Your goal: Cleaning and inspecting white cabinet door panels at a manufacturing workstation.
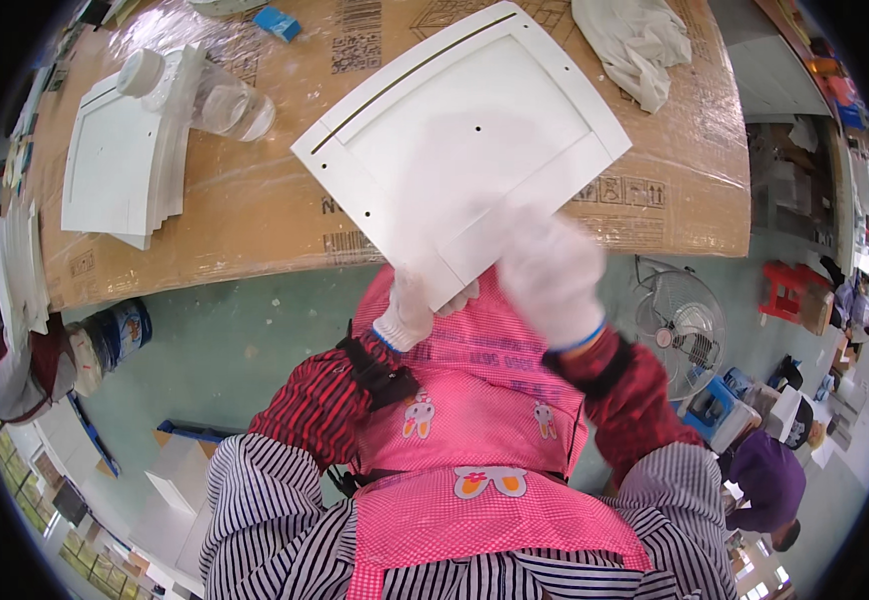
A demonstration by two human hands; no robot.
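Left hand (410, 312), white-gloved, clamped on the near corner of a white moulded panel (460, 140), fingers wrapped under its edge. Right hand (552, 272), also gloved, laid flat on the panel's near face; blurred, so its grip cannot be told. Panel held tilted above the desk (255, 210) edge, over the pink apron (475, 440). Judged stiff, light, smooth and likely slippery under cotton gloves; thin rim may chip. Best taken at edges or corners. Similar panels stacked (120, 165) left on desk, beside a clear jar (205, 95).

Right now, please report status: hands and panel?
Left hand grips white square panel at its lower edge. Right hand blurred on panel. Nothing in the way.
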